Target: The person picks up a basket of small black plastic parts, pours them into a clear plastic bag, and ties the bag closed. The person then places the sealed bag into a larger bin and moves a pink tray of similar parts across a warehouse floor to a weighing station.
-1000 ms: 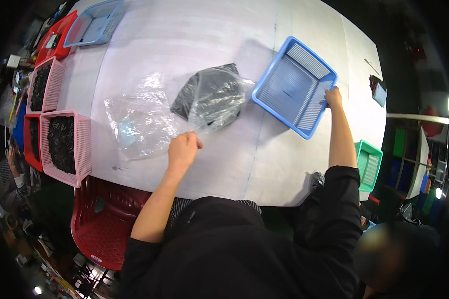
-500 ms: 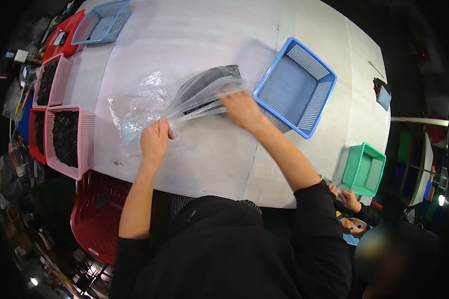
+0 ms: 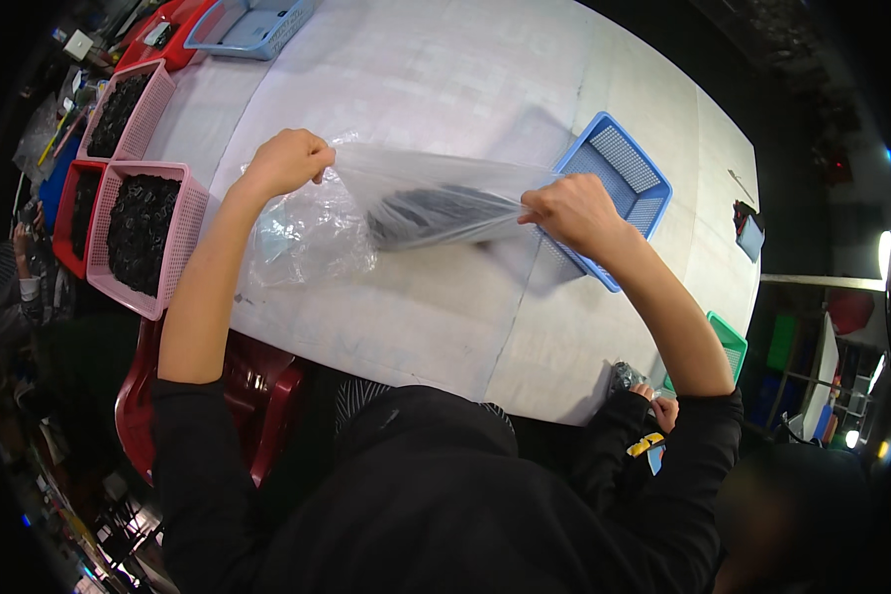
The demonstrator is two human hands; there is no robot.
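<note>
Two bare hands pull at a clear plastic bag [image 3: 436, 166]; the left hand [image 3: 287, 161] has its fingers clamped on the bag's left end, thumb pressed against them; the right hand [image 3: 578, 210] has its fingers closed on the right end, knuckles up; the film runs taut and creased between the two fists, over the middle of the white table [image 3: 406, 332]; a black mass [image 3: 441, 213] shows through the lower part of the bag, though whether it is one piece or many I cannot tell.

Just beside the bag on its left, partly under the left wrist, a crumpled sheet of clear plastic film [image 3: 312, 246] lies on the tabletop; on the right, a blue slatted basket [image 3: 636, 170] stands behind the right hand, which hides part of it.

Farther left, two pink baskets, a near one [image 3: 184, 238] and a far one [image 3: 152, 114], hold small black pieces [image 3: 144, 233]; a pale blue basket [image 3: 272, 42] sits at the far left; at the right near edge, beside a green basket [image 3: 735, 344], are a co-worker's hands [image 3: 663, 408]; a dark red plastic chair [image 3: 279, 391] stands at the near left.
</note>
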